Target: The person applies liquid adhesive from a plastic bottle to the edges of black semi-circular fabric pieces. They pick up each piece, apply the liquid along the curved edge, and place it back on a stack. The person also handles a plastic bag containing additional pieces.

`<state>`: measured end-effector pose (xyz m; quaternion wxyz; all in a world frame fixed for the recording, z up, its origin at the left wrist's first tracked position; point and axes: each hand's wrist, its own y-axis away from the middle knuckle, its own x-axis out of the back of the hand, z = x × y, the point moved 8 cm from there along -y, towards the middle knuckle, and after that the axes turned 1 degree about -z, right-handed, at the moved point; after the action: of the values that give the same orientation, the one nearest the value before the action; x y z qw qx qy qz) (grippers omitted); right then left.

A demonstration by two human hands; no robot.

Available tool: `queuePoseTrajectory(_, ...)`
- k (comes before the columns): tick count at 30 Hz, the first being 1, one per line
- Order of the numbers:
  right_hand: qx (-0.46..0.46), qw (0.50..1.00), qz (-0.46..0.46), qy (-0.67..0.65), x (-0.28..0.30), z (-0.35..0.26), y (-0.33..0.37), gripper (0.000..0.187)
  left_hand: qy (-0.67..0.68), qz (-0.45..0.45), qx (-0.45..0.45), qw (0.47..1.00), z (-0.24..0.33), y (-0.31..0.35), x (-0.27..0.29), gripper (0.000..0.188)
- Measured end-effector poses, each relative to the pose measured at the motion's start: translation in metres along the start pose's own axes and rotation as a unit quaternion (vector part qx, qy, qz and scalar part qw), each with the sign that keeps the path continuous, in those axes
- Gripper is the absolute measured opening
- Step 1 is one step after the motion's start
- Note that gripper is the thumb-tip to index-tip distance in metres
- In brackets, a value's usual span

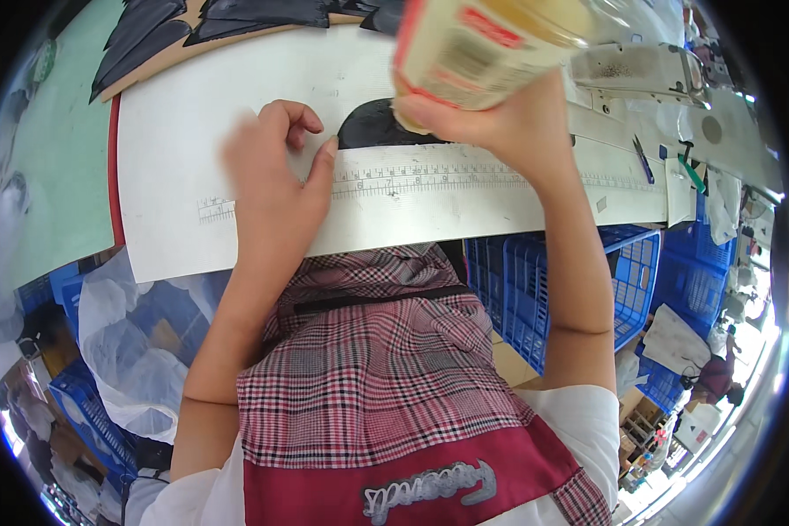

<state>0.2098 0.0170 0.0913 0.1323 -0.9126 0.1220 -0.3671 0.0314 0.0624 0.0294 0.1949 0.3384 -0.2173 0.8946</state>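
Observation:
My right hand [522, 123] is wrapped round a plastic bottle [465, 57] with a pale yellowish body and a red-and-cream label. The bottle is tilted over the table, and its narrower end is down by a flat black piece [368, 125] with a rounded edge. That piece lies just above the printed ruler scale [403, 180], partly hidden by the bottle and my right hand. My left hand [272, 167] is beside the left end of the black piece. Its fingers are bent, partly blurred and apart from the thumb, whose tip is close to the piece; nothing shows in this hand.
More black pieces [259, 19] lie on a brown board at the far side of the white table [175, 149]. A machine bed [640, 74], purple snips [643, 159] and a green-handled tool [693, 174] are at right. Blue baskets [522, 280] and a plastic bag [136, 351] sit below the edge.

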Motion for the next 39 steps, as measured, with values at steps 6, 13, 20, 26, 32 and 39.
queuePoseTrajectory(6,-0.006,0.996,0.09,0.015,0.058,0.025,0.03,0.042,-0.006,0.003,0.002,1.0,0.0,0.002,0.001,0.022)
queuePoseTrajectory(13,-0.037,0.977,0.109,-0.179,0.052,0.018,0.036,0.045,-0.012,-0.006,-0.01,1.0,0.002,0.001,0.001,0.022)
queuePoseTrajectory(20,-0.171,0.618,0.231,-0.732,0.022,0.047,0.062,0.075,0.133,-0.016,-0.002,0.991,0.009,-0.005,0.009,0.03)
queuePoseTrajectory(26,-0.129,0.405,0.169,-0.89,0.002,0.023,0.082,0.078,0.117,-0.1,-0.186,0.97,0.122,-0.026,-0.01,0.05)
queuePoseTrajectory(32,-0.116,0.404,0.212,-0.882,0.016,0.035,0.095,0.079,0.333,-0.343,-0.199,0.856,0.199,-0.049,-0.086,0.066)
queuePoseTrajectory(39,-0.064,0.425,0.243,-0.87,0.08,0.058,0.125,0.077,0.338,-0.396,-0.234,0.821,0.265,-0.056,-0.146,0.052)
